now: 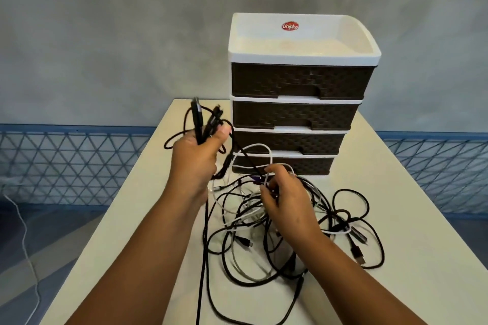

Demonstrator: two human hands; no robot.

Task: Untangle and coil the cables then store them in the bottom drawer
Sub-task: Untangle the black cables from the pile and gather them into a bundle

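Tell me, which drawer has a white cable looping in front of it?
The bottom drawer. A white cable loops across its front, while the three drawers above it show clear fronts.

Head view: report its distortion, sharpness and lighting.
Head view: wide-angle bending bows the drawer unit and table edges; soft, even light, faint shadows; left hand and right hand slightly soft; cable tangle detail smeared.
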